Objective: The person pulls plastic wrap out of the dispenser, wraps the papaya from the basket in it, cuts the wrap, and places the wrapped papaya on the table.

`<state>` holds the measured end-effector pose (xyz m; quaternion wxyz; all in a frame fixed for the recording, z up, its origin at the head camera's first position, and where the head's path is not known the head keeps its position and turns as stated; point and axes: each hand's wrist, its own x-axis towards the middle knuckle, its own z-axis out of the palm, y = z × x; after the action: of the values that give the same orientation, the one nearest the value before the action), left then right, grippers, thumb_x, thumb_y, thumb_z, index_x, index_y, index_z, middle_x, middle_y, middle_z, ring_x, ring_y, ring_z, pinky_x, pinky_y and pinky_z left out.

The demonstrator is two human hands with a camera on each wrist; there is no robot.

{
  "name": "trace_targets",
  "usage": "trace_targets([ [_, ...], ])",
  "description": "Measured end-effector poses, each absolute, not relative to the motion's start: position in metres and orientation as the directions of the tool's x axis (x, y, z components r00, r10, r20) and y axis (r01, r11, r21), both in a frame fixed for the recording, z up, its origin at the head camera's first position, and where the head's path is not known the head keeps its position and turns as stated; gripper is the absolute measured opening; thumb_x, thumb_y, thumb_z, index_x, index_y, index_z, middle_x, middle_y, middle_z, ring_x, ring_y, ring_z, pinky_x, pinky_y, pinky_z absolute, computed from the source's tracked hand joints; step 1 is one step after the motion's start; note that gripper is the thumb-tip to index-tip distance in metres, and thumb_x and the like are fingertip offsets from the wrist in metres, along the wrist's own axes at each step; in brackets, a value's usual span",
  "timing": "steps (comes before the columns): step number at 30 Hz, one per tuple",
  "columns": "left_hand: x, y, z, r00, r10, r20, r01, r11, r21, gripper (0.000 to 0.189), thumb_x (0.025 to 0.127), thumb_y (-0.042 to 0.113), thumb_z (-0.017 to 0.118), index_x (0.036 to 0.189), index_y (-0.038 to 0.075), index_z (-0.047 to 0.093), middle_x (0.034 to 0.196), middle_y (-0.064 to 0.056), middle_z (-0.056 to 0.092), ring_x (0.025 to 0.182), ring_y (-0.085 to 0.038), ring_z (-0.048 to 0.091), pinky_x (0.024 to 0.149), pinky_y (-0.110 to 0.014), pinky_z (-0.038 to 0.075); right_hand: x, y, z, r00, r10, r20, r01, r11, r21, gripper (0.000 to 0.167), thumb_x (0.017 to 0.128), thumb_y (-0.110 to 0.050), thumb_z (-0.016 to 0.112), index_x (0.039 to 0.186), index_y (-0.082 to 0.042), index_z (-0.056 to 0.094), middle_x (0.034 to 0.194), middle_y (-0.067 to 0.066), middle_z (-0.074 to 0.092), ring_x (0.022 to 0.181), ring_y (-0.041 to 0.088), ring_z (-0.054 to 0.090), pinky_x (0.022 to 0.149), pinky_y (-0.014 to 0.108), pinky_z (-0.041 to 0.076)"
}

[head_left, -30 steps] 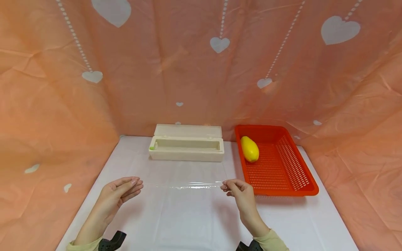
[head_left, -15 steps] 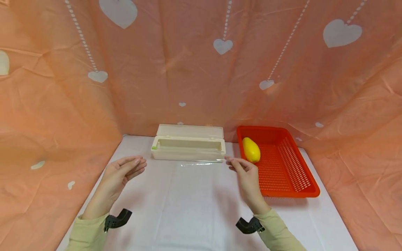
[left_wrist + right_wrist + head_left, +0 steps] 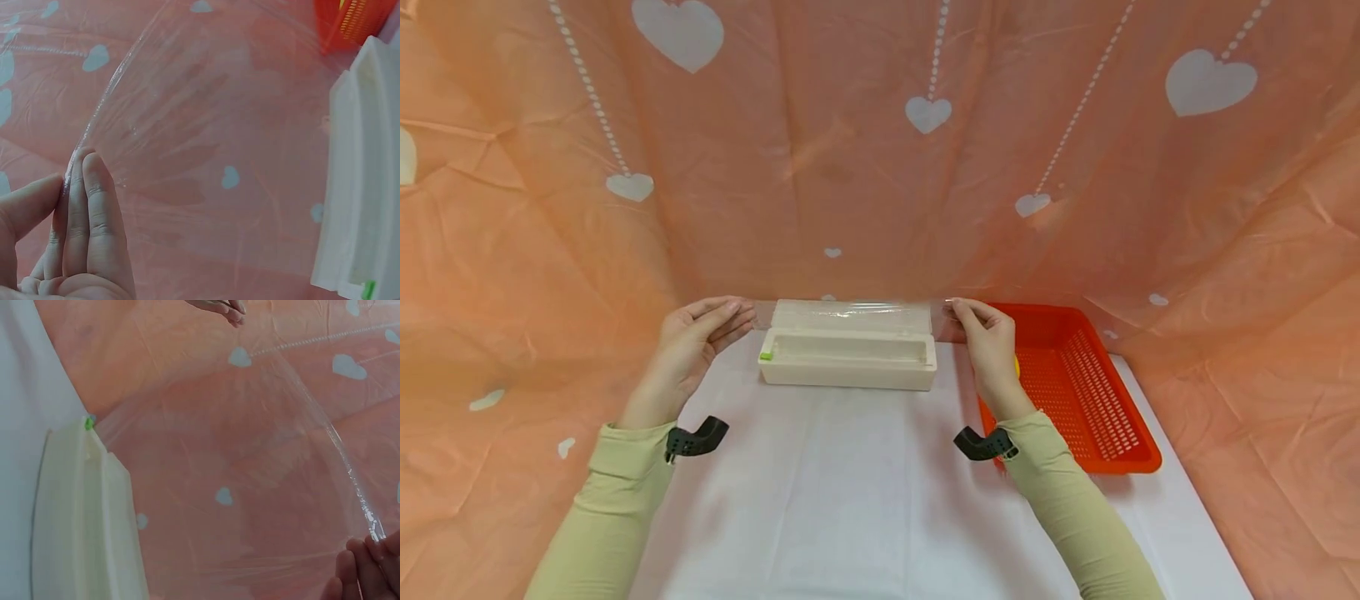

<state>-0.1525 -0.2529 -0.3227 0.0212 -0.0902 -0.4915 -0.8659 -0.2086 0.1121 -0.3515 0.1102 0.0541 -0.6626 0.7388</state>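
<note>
A sheet of clear plastic wrap [image 3: 850, 310] is stretched between my two hands, over the back of a cream dispenser box [image 3: 847, 374] with its lid up. My left hand [image 3: 703, 337] pinches one corner between thumb and fingers; the left wrist view shows the film's bunched edge [image 3: 94, 115] running up from the fingertips. Opposite, my right hand [image 3: 988, 337] pinches the other corner. From the right wrist view, the film [image 3: 347, 465] leads away from those fingers [image 3: 369, 565] toward the left hand. A small green piece [image 3: 765, 356] sits at the box's left end.
Right of the box stands a red plastic basket [image 3: 1105, 392], with the right forearm over its near left side. Inside it a yellow fruit [image 3: 1017, 367] is mostly hidden by my right hand. A peach curtain with hearts [image 3: 865, 192] hangs behind the white table [image 3: 850, 492].
Both hands have moved forward, carrying the plastic wrap from in front of the box to over its back. The right hand now covers most of the yellow fruit.
</note>
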Motion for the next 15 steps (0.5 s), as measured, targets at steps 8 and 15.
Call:
trace_targets([
  [8, -0.172, -0.254, -0.305, -0.985, 0.015, 0.173, 0.134, -0.570, 0.811, 0.015, 0.093, -0.004, 0.057, 0.102, -0.007, 0.068, 0.095, -0.016, 0.071, 0.090, -0.023, 0.069, 0.086, -0.034, 0.052, -0.224, 0.105, -0.336, -0.954, 0.137, 0.266, -0.284, -0.134, -0.950, 0.030, 0.093, -0.020, 0.064, 0.108, 0.006, 0.069, 0.098, 0.010, 0.070, 0.093, 0.022, 0.063, 0.084, 0.029, 0.053],
  [15, -0.163, -0.252, -0.310, -0.993, 0.017, 0.115, 0.089, -0.526, 0.846, 0.013, 0.092, 0.000, 0.060, 0.102, -0.004, 0.068, 0.096, -0.014, 0.071, 0.091, -0.022, 0.069, 0.087, -0.033, 0.052, -0.200, 0.110, -0.347, -0.973, 0.135, 0.189, -0.205, -0.116, -0.972, 0.028, 0.094, -0.021, 0.063, 0.108, 0.003, 0.069, 0.104, 0.016, 0.068, 0.091, 0.023, 0.064, 0.086, 0.030, 0.053],
])
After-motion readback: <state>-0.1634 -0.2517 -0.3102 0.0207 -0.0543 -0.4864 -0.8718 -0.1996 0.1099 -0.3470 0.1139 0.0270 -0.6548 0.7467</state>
